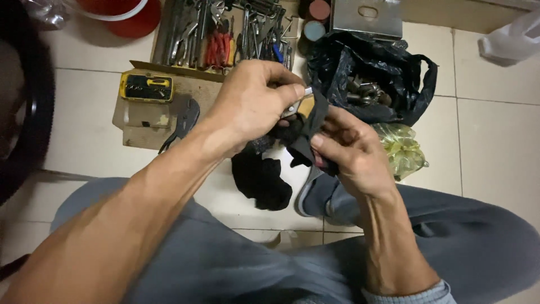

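Black cloth (306, 132) is pinched in both your hands, held above the tiled floor (495, 146) between your knees; your left hand (250, 104) has its fingers curled shut round a small metal part (298, 104), its pale tip showing at the thumb, while your right hand (351, 152) grips the cloth's lower fold with closed fingers; more of the cloth hangs down toward your shoe (318, 197). You look to be in the middle of wiping the part; the next move seems to call for a firm hold and a turn of the part inside the cloth. Beyond lie a tool tray (225, 34), a yellow case (146, 87) and a black bag (371, 73) of fittings.
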